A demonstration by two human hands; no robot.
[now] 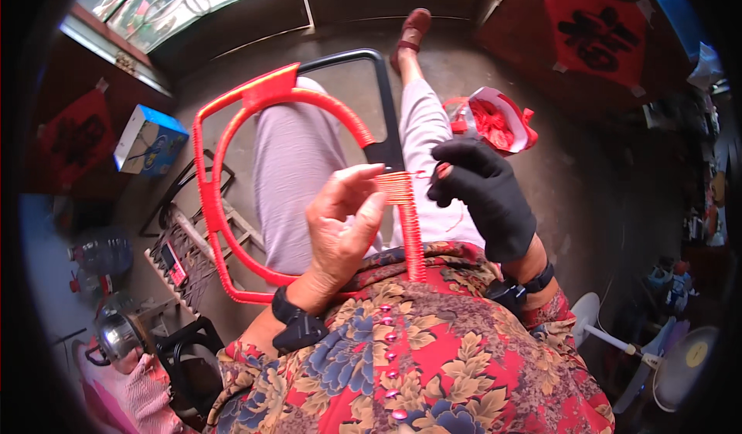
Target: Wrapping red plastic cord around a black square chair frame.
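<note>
A black metal frame [383, 98] rests over my lap, much of it wrapped in red cord: a rounded outer edge, an inner ring [224, 144] and a straight bar [413, 241] reaching to my waist. My bare left hand [344, 217] is closed at the wrapped crosspiece [396, 189], thumb and fingertips at its left end. Just right of the crosspiece is my right hand [483, 190], in a black glove with a fingertip showing. Its fingers are bent into a pinch, and a thin loop of red cord [421, 174] runs toward them.
A white and red bag [506, 121] of red material stands on the floor beside my outstretched leg. At the left are a blue and white box [151, 140], a low rack [182, 260], a plastic bottle [104, 255] and a metal pot [122, 337]. A fan [684, 368] stands at the lower right.
</note>
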